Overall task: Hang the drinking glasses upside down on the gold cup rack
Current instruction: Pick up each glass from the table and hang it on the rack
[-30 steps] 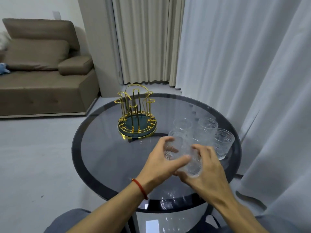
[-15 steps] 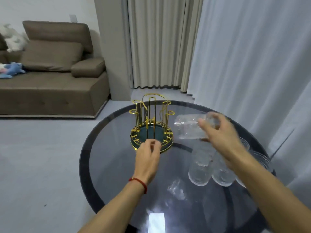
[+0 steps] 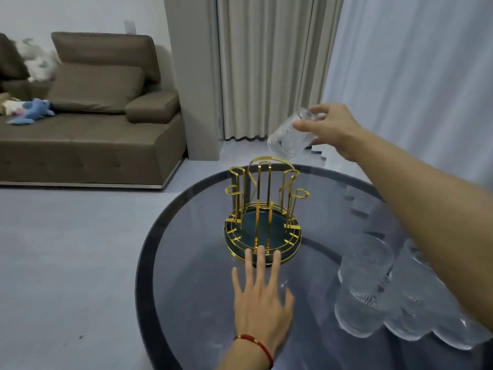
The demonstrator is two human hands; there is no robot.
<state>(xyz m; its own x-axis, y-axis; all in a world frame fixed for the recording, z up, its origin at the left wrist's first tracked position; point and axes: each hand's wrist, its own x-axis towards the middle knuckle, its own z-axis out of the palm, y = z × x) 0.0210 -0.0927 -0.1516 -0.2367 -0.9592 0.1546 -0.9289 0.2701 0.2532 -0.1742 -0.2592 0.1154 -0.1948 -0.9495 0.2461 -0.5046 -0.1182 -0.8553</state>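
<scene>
From the head camera, a round dark glass table (image 3: 170,263) fills the lower part of the picture. The gold cup rack (image 3: 262,209) stands upright near the middle of the table. It has thin gold posts with loops on top and a round blue-green tray at the bottom. No glass hangs on it.

The right hand (image 3: 329,129) is up in the air, above the rack and a little to the right of it. It holds one clear bumpy glass (image 3: 292,136) with the fingers wrapped around its closed end. The glass is tipped over, with its open mouth pointing down and to the left, toward the top of the rack. It does not touch the rack.

The left hand (image 3: 262,303) is flat and spread wide, with nothing in it. Its fingertips (image 3: 261,251) sit right at the near edge of the rack's tray. I cannot tell if the palm rests on the table. A red string bracelet (image 3: 256,343) goes around that wrist.

More clear glasses (image 3: 365,284) stand close together on the right side of the table, under the right arm.

Far back on the left is a brown sofa (image 3: 88,129) with a blue soft toy (image 3: 34,109) on it. Pale curtains (image 3: 266,62) hang behind the table
</scene>
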